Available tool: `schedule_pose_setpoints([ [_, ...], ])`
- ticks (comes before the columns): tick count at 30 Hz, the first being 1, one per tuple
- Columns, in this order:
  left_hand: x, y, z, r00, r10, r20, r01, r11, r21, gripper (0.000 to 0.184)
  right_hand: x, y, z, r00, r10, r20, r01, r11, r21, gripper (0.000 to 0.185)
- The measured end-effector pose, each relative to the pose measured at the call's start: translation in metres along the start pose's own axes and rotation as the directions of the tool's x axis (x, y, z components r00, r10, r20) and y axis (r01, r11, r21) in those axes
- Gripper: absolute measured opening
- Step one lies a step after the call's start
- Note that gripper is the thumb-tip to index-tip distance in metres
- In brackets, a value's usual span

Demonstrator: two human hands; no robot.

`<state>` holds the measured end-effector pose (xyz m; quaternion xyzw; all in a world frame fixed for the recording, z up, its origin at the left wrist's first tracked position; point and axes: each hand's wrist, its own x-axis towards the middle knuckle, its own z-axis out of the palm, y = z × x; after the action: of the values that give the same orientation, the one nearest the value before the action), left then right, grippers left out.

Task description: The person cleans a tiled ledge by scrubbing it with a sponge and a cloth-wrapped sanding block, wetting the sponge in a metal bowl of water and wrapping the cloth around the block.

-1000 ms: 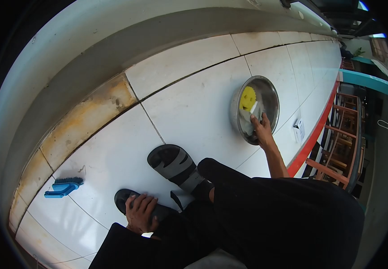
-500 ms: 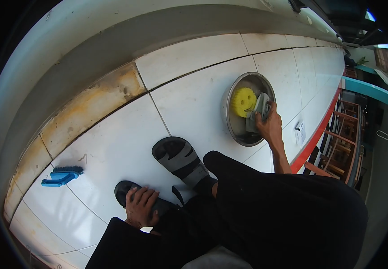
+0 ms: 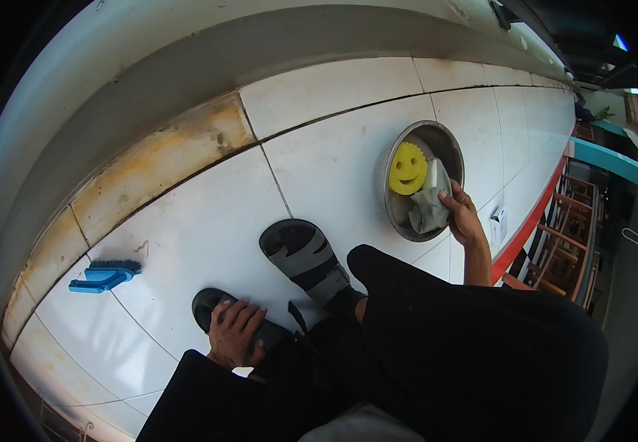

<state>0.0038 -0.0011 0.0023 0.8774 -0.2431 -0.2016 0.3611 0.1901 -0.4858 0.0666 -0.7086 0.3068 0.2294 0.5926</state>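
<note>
We see 2 bare hands, well apart from each other. The right hand (image 3: 466, 215) is right of centre in the frame, closed on a grey cloth (image 3: 430, 208), with its thumb on the cloth and its fingers at the right rim of a metal bowl (image 3: 397, 214). We cannot tell whether those fingers also grip the rim. The left hand (image 3: 235, 335), lower left of centre, lies over a dark shoe (image 3: 204, 303), its fingers slightly spread and bent.

The bowl stands on white floor tiles (image 3: 348, 155), right of the frame's centre. In it we find 1 round yellow sponge (image 3: 408, 168) with a scalloped edge and a smiling face, 2 eyes and 1 mouth. The cloth lies just beside it, on its right, and a white piece (image 3: 433, 174) shows between them; we cannot make out what it is.

Near the right hand, farther right, a small white box (image 3: 498, 223) with dark print is on the tiles, close to a red strip (image 3: 529, 232). A blue brush (image 3: 103, 278) with dark bristles is at the left of the frame, near a stained tile row (image 3: 164, 158). A grey and black shoe (image 3: 304, 258) is near the middle, and wooden furniture (image 3: 565, 236) fills part of the right side.
</note>
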Motion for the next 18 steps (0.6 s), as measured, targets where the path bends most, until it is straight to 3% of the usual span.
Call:
schedule_pose_setpoints([
  [1,-0.001,0.0,0.0,1.0,-0.004,0.001,0.004,1.0,0.003,0.064,0.001,-0.002,-0.001,0.997,-0.008,-0.075,0.011,0.999,0.031,0.049],
  [3,0.0,0.0,0.0,1.0,0.0,-0.003,0.0,1.0,-0.003,0.064,0.003,-0.01,0.003,0.973,-0.069,-0.222,-0.004,0.951,-0.31,0.055],
  [4,0.002,-0.001,0.0,1.0,0.004,-0.005,-0.004,1.0,-0.002,0.064,0.004,-0.015,0.008,0.972,-0.072,-0.225,-0.001,0.951,-0.309,0.055],
  [5,0.003,0.0,-0.002,1.0,0.0,-0.001,0.0,1.0,-0.001,0.064,0.005,-0.02,0.015,0.969,-0.144,-0.202,-0.017,0.774,-0.633,0.058],
  [6,0.002,0.001,-0.003,1.0,-0.006,0.006,0.006,1.0,0.0,0.064,0.006,-0.022,0.024,0.968,-0.2,-0.154,-0.036,0.491,-0.87,0.061],
  [7,0.001,0.002,-0.001,1.0,-0.011,0.008,0.011,1.0,0.001,0.064,0.004,-0.02,0.03,0.969,-0.197,-0.15,-0.035,0.492,-0.87,0.061],
  [9,0.001,0.001,0.001,1.0,0.002,-0.01,-0.002,1.0,-0.027,0.067,0.003,-0.016,0.045,0.916,-0.391,-0.092,-0.077,0.053,-0.996,0.07],
  [10,0.0,0.001,0.0,1.0,-0.005,-0.011,0.004,1.0,-0.023,0.067,0.003,-0.023,0.056,0.868,-0.495,-0.022,-0.006,0.034,-0.999,0.077],
  [11,0.001,0.002,-0.001,1.0,-0.007,-0.003,0.007,1.0,-0.007,0.066,0.006,-0.031,0.07,0.869,-0.495,-0.019,-0.001,0.036,-0.999,0.077],
  [13,0.002,0.002,-0.004,1.0,0.002,0.007,-0.002,1.0,0.009,0.065,0.016,-0.044,0.089,0.873,-0.469,0.135,0.179,0.05,-0.983,0.082],
  [17,0.003,0.0,0.0,1.0,-0.001,0.0,0.001,1.0,0.001,0.067,0.048,-0.022,0.093,0.902,-0.405,0.148,0.211,0.115,-0.971,0.087],
  [18,0.001,0.0,0.001,1.0,0.015,-0.017,-0.016,1.0,-0.018,0.068,0.04,-0.022,0.096,0.863,-0.451,0.229,0.245,-0.023,-0.969,0.088],
])
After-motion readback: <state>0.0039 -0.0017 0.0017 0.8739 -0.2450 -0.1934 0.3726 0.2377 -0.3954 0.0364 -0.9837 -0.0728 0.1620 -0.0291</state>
